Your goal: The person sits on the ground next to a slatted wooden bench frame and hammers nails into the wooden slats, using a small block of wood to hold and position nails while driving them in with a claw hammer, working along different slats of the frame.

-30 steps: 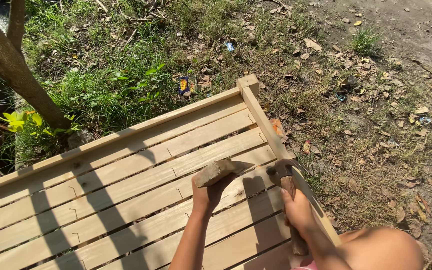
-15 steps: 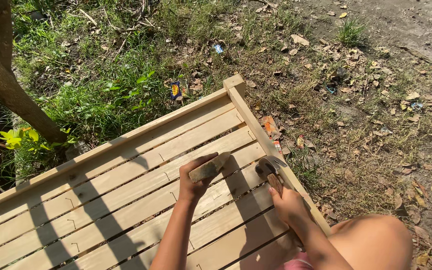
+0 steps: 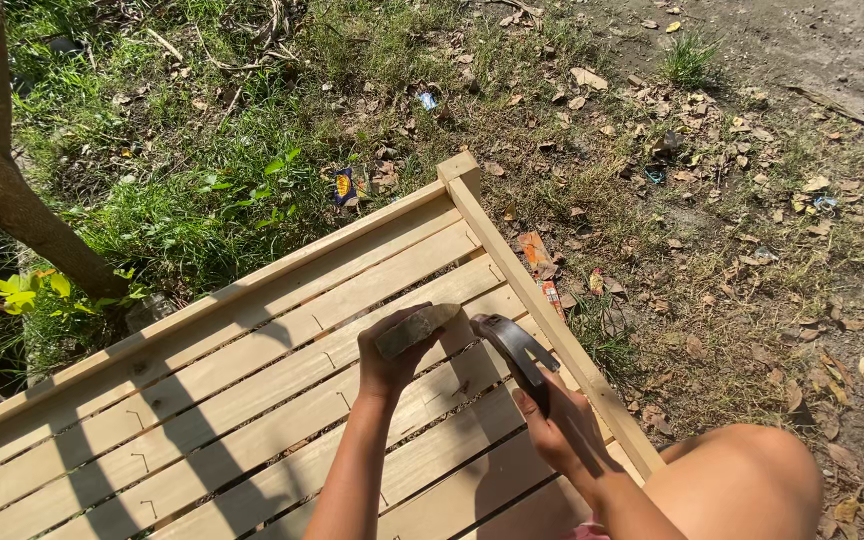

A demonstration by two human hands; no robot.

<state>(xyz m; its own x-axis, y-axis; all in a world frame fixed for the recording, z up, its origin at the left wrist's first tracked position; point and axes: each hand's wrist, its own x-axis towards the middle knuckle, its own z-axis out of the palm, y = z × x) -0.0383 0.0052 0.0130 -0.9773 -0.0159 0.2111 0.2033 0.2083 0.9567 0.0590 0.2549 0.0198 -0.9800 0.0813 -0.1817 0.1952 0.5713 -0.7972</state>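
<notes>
Hands first: the left hand is curled around a small wood block, thumb and fingers pinching it so its pale flat face tilts up and to the right. Just beside it, the right hand is wrapped tight on the handle of a hammer, whose dark metal head points up and left, close to the block but apart from it. Both forearms come in from the bottom edge, and a bare knee shows at the lower right.

Under the hands lies a slatted frame of pale wood, its long boards running from lower left to upper right, with narrow gaps between them and a raised rail along the far and right sides. Block and hammer are held over the frame's right part, near that rail. Beyond the frame, grass spreads on the left beside a tree trunk, and dry leaves litter bare ground to the right.
</notes>
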